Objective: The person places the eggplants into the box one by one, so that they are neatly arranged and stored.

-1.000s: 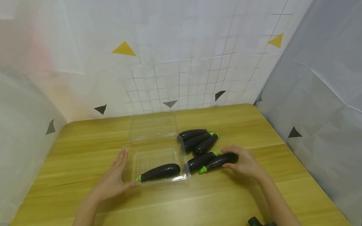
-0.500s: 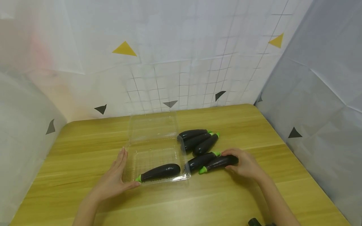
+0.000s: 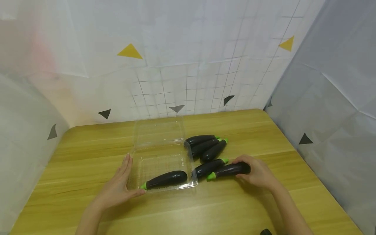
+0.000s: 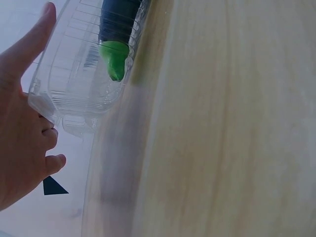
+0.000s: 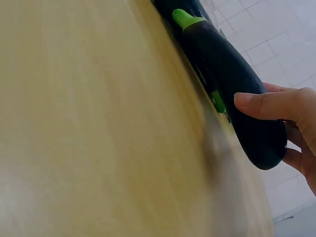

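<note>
My right hand (image 3: 255, 172) pinches a dark eggplant (image 3: 230, 170) near its blunt end, thumb on the near side and fingers on the far side. In the right wrist view this eggplant (image 5: 232, 74) is tilted, its thick end raised over the table and its green stem end against another eggplant (image 3: 209, 167). At the left, my left hand (image 3: 116, 186) rests against a clear plastic clamshell box (image 3: 164, 153), fingers straight along its side and thumb at the front corner. One eggplant (image 3: 167, 179) lies inside the box along its front, green stem (image 4: 116, 61) toward my left thumb.
Three more eggplants (image 3: 202, 147) lie together at the box's back right. The box's clear lid (image 3: 158, 130) is folded back toward the wall (image 3: 199, 75). A small black object (image 3: 265, 232) shows at the wooden table's (image 3: 176, 215) near edge, beside my right forearm.
My right hand has shifted its grip on the eggplant and moved it slightly right, its blunt end now farther right. The left hand and the box have stayed in place.
</note>
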The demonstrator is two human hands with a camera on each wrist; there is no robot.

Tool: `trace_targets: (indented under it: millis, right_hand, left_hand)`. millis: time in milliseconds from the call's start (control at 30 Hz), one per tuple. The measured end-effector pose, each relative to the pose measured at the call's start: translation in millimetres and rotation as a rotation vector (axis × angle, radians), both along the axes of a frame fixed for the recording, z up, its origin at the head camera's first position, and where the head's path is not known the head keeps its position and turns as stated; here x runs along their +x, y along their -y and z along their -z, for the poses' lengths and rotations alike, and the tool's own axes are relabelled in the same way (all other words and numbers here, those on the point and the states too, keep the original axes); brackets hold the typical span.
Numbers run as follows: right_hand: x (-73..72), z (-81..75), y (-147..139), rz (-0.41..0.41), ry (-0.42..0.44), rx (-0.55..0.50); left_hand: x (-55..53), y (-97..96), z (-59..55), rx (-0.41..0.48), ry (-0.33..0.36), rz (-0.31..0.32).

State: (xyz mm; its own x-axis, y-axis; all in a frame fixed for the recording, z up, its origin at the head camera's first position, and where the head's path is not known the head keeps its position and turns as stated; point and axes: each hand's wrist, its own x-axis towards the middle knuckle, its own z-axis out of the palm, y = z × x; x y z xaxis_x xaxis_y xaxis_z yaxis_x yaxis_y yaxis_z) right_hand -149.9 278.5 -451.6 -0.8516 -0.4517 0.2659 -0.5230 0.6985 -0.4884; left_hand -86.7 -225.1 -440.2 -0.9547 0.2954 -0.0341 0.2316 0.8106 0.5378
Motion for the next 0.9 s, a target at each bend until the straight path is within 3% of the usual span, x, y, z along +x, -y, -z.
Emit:
trace_targets:
  millis: [367,900]
  right_hand:
    - [0.5,-16.6,3,-0.003,-0.049,-0.065]
    - [0.5,-38.8,31,-0.009,-0.102,-0.091]
  left_hand:
    - [-0.7,0.5,-1.4,-0.013,-0.013,0.0]
    - [0.6,0.3,0.2,0.009,-0.007,0.001]
